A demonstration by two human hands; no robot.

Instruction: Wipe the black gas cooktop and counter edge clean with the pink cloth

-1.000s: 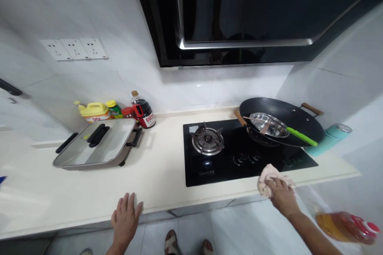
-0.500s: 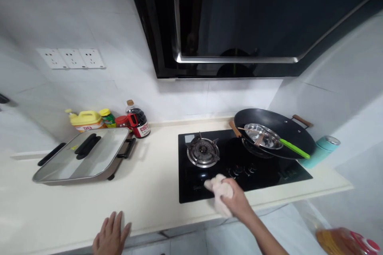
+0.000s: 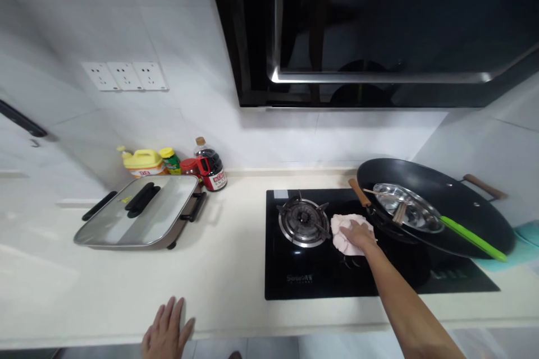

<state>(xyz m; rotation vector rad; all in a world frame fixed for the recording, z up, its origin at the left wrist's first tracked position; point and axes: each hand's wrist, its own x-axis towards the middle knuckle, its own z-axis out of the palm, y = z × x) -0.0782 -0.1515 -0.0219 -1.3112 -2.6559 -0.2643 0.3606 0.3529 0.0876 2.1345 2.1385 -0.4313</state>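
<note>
My right hand (image 3: 357, 235) presses a pale pink cloth (image 3: 347, 229) onto the black glass gas stove (image 3: 320, 280), between the left burner (image 3: 304, 221) and the wok (image 3: 458, 202). Its fingers are bent into the cloth. At the front edge of the counter, my left hand (image 3: 167, 330) lies flat with fingers spread and holds nothing. The wok stands over the right burner, with a steel bowl (image 3: 416, 216), a green-handled utensil (image 3: 474, 238) and wooden sticks inside. The cloth partly covers the stove's knobs.
A lidded electric pan (image 3: 164, 213) stands on the left of the cream counter (image 3: 236, 269). Behind it are a yellow jug (image 3: 145, 162), a green jar (image 3: 170, 161) and a soy sauce bottle (image 3: 213, 168). The range hood (image 3: 362, 28) overhangs the stove. A teal flask (image 3: 514, 252) stands at right.
My right hand has moved the cloth from the stove's front edge back to the area beside the left burner. The view has shifted. My left hand stays on the counter edge.
</note>
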